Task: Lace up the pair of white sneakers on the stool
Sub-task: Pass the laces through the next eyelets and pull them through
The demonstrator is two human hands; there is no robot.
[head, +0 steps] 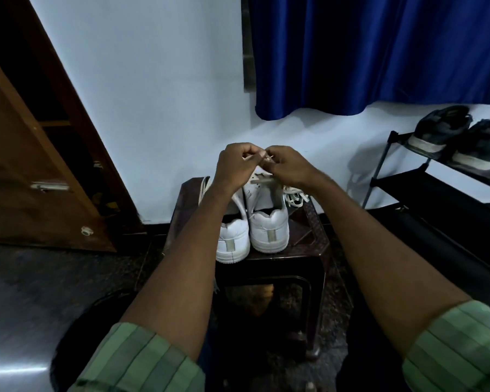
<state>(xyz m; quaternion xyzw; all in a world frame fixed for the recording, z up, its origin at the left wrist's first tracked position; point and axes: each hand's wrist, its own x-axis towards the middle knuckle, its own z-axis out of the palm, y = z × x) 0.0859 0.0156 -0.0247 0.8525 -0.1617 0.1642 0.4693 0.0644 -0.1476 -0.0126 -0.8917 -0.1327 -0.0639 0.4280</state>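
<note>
Head view: 2 forearms reach forward over a dark stool (309, 233) that carries the pair of white sneakers (252, 230), heels toward the camera.

Sneakers: both stand upright side by side on the stool seat, touching or nearly so; the right sneaker (269, 222) is the one being worked on.

Left hand: the left hand (235, 168) is raised above the front of the right sneaker, its fingers (251, 154) curled and pinching the lace (262, 181).

Right hand: the right hand (287, 166) meets the left fingertip to fingertip, its fingers (269, 159) also curled and pinching the same lace near its end.

Lace: a pale flat band crosses the front of the right sneaker just under the hands; which eyelet it leaves is too small to tell.

Loose laces: a bundle of loose laces (294, 196) lies on the stool just beside the right sneaker, and a strap-like length hangs at the stool's far left edge.

Step in hand: probably threading the lower eyelets of the right sneaker, with the lace tip being straightened or passed between hands.

Progress: early, I judge; the left sneaker (232, 236) shows no lace from this side.

Next move: guide the pinched tip into the next eyelet, pull the slack through evenly, and keep the flat lace untwisted.
</note>
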